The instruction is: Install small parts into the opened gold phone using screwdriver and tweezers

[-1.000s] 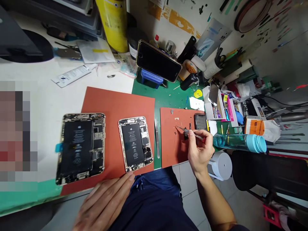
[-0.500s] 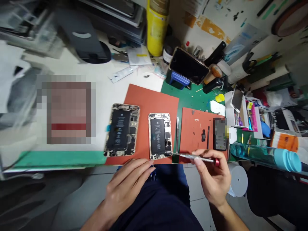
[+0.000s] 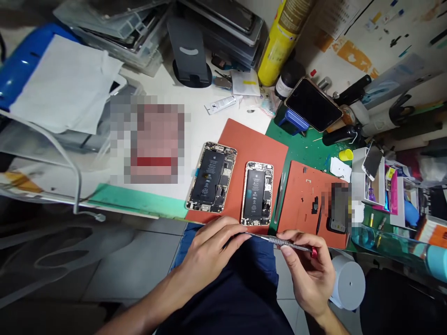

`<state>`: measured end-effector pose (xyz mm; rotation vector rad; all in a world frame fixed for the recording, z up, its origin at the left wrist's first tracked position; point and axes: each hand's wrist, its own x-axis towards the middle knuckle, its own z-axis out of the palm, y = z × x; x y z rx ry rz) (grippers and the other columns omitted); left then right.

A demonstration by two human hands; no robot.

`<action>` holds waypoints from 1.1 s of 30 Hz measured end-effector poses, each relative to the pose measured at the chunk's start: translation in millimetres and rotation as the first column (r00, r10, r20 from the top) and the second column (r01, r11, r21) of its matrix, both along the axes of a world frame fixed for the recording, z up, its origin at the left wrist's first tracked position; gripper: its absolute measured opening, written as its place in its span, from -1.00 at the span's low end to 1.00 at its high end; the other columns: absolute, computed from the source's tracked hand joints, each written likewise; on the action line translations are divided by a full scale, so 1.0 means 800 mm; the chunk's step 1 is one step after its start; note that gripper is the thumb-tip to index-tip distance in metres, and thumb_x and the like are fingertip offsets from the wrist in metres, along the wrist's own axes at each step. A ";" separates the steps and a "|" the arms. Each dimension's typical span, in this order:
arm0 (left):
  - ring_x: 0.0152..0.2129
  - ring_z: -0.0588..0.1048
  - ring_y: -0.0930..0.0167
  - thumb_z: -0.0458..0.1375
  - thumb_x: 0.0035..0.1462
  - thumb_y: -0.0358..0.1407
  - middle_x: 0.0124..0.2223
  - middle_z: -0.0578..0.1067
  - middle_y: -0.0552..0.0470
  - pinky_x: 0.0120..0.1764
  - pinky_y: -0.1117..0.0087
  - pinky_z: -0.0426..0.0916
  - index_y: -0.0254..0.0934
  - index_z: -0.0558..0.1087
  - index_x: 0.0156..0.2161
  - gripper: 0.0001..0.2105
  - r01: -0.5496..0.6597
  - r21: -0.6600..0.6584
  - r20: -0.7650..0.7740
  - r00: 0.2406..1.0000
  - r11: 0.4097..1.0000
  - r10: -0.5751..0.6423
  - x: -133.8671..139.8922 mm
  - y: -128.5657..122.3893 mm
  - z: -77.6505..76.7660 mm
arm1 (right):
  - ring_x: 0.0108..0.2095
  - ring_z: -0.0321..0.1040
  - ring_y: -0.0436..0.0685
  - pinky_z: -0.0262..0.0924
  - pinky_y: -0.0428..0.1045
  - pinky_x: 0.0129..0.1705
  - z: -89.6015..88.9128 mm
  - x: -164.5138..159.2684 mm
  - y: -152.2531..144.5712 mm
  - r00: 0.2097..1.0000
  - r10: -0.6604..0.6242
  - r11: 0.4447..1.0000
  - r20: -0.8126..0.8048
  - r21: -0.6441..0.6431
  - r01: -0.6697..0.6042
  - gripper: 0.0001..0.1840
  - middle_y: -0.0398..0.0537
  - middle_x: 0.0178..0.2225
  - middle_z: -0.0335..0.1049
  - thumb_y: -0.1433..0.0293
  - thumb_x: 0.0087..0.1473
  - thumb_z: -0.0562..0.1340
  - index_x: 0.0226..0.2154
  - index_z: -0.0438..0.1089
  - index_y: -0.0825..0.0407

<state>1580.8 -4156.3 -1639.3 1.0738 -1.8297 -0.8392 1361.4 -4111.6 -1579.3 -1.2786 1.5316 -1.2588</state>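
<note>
"At 6 o'clock from the smaller opened phone (image 3: 257, 193), what is being done?"

"A screwdriver (image 3: 283, 242) is held in the right hand (image 3: 309, 265), its grip closed on the ridged handle near the red end. The tip is pointed to 9 o'clock, toward the left hand (image 3: 218, 239)."

"Is anything pinched there?"

"The left grip is nearly closed, thumb and finger drawn together at the tip; whether anything tiny is held cannot be told. Handling of the tip is judged to be the step in hand, with both phones left untouched."

"Where is the larger opened phone (image 3: 211, 177) placed?"

"Between 9 and 10 o'clock from the smaller, partly on the same red-brown mat (image 3: 258, 135). Tweezers (image 3: 279, 200) are set at 3 o'clock."

"What is called for next?"

"A steady right hold and a gentle left release, it is judged, with the tip kept clear of the exposed boards."
</note>
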 end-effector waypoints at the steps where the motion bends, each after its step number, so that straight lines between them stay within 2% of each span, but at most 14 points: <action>1: -0.15 0.62 0.43 0.24 0.41 -0.47 -0.13 0.65 0.06 0.00 0.40 0.52 -0.22 0.55 -0.01 -0.86 0.003 0.003 -0.003 1.000 1.000 -0.003 0.000 0.001 -0.001 | -0.11 0.66 0.15 0.62 0.06 -0.08 0.000 0.000 0.000 1.000 0.000 1.000 -0.013 0.001 0.000 -0.80 0.02 -0.16 0.65 0.52 0.31 0.36 -0.08 0.43 -0.04; 23: -0.15 0.62 0.46 0.18 0.41 -0.55 -0.11 0.65 0.04 0.03 0.41 0.55 -0.24 0.56 0.02 -0.78 0.104 0.035 -0.077 0.992 0.994 -0.101 0.006 -0.004 -0.002 | -0.04 0.64 0.08 0.59 -0.01 0.02 0.001 -0.007 -0.002 0.997 0.071 0.997 0.017 0.034 -0.071 -0.69 -0.02 -0.10 0.63 0.61 0.30 0.33 -0.01 0.44 -0.06; 33: -0.19 0.64 0.46 0.17 0.42 -0.52 -0.13 0.65 0.04 -0.04 0.42 0.59 -0.23 0.58 0.02 -0.79 0.100 0.036 -0.081 0.992 0.994 -0.096 0.007 -0.005 -0.002 | -0.08 0.66 0.13 0.64 0.04 -0.06 0.001 -0.005 -0.004 0.997 0.064 0.998 -0.038 0.033 -0.062 -0.73 0.02 -0.13 0.63 0.58 0.29 0.35 -0.03 0.44 -0.04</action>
